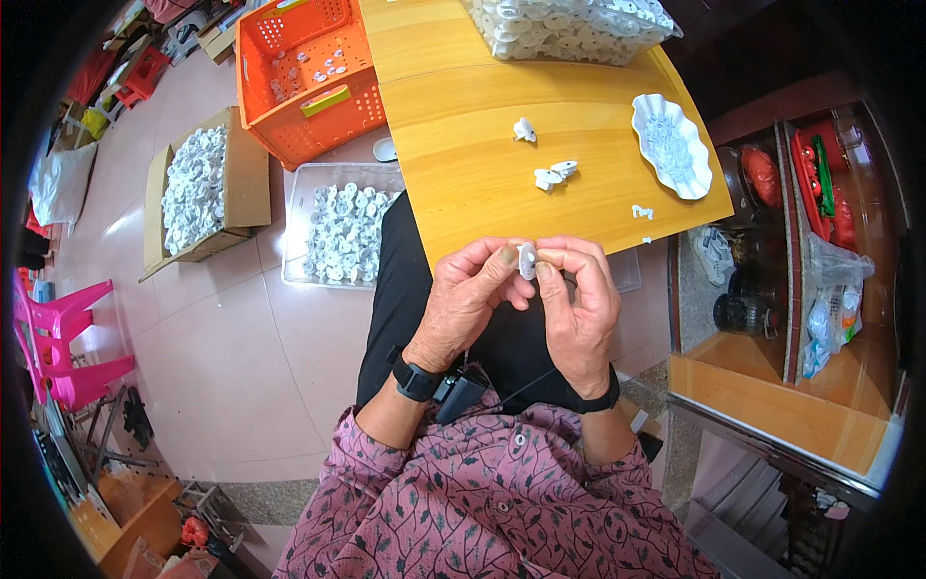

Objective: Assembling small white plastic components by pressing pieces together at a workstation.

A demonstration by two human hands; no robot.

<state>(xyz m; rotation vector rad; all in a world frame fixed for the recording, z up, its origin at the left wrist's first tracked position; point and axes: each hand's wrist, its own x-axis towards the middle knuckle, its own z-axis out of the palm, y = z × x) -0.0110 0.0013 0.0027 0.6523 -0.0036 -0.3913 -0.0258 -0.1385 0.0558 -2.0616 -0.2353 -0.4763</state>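
"How do we see the left hand [465, 304] posed?"

"It comes up from below and angles inward, thumb laid on top, fingers curled beneath. The right hand [582, 309] leans in to meet it, thumb and forefinger pressed close together."

"So what do we say of their grip?"

"Both are narrowed to a pinch on one white round piece [527, 261], which we find between the fingertips, above the lap at the near edge of the tabletop [463, 164]."

"Shall we count the rest?"

"On the tabletop we count one lone white part [524, 130] and, nearer us, one cluster [555, 176] of touching parts; whether two or three, we cannot tell. To the right sits one scalloped dish [696, 183] of clear bits."

"And the containers?"

"We count one clear tub [667, 31] at the far side, and to the left one orange crate [333, 130], one cardboard box [249, 183] and one clear bin [295, 227]. Tub, box and bin hold white parts too many for us to count."
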